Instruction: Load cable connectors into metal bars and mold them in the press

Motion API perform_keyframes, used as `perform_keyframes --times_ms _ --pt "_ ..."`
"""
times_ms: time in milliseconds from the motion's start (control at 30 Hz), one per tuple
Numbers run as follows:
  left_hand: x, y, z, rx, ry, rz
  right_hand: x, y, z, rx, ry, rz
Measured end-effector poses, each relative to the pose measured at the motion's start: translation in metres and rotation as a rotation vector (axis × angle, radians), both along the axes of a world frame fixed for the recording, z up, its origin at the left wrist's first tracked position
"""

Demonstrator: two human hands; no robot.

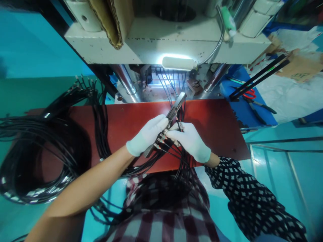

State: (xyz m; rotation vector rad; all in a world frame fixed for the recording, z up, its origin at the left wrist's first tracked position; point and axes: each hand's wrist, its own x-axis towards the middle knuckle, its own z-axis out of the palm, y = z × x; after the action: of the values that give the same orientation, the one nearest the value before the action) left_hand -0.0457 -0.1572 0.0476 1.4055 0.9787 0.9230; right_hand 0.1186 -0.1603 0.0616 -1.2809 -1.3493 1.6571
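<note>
Head view, clock centred on the hands. Metal fixture bar [176,107] sits mid-view above the red-brown board [217,127], tilted, running 1 to 7 o'clock. Left hand [149,134], white glove, on its 9 o'clock side: fingers closed on the bar, thumb along the top. Right hand [191,140], white glove, on the 3 o'clock side: fingertips pinched narrow on cable ends [161,137] at the bar; how many, can't tell. More ends with small metal tips lie along the bar between the hands. Black cables [182,163] hang from there toward 6 o'clock, over plaid clothing [161,222].

At 12: white press [151,50], lit tube lamp [178,63] on its front edge, thin dark cables [165,85] running out below. Cardboard piece [111,23] at 11. Big black cable coil [50,158] at 8 to 9, partly on the board. At 2 to 3: blue surface [269,119] with red-handled tool [249,94] and dark-handled tool [257,114]. Patterned sleeve [242,185] at 4.
</note>
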Motion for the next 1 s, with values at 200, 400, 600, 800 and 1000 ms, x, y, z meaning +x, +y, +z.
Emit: perform_keyframes --times_ms 200,400,600,800,1000 --pt "0.001 -0.003 0.000 0.130 0.332 0.062 0.000 -0.006 -0.008 0.114 -0.030 0.002" --pt "0.001 -0.002 0.005 0.076 0.172 0.073 0.001 -0.003 -0.009 0.225 0.057 -0.277" --pt "-0.009 0.002 0.003 -0.129 -0.116 0.050 0.015 0.007 -0.007 0.043 0.277 -0.072" --pt "-0.012 0.006 -0.001 -0.094 -0.143 0.012 0.007 0.010 0.003 0.076 0.103 0.028" --pt "-0.011 0.005 0.003 -0.036 -0.083 -0.034 -0.001 0.008 0.011 0.304 -0.080 -0.056"
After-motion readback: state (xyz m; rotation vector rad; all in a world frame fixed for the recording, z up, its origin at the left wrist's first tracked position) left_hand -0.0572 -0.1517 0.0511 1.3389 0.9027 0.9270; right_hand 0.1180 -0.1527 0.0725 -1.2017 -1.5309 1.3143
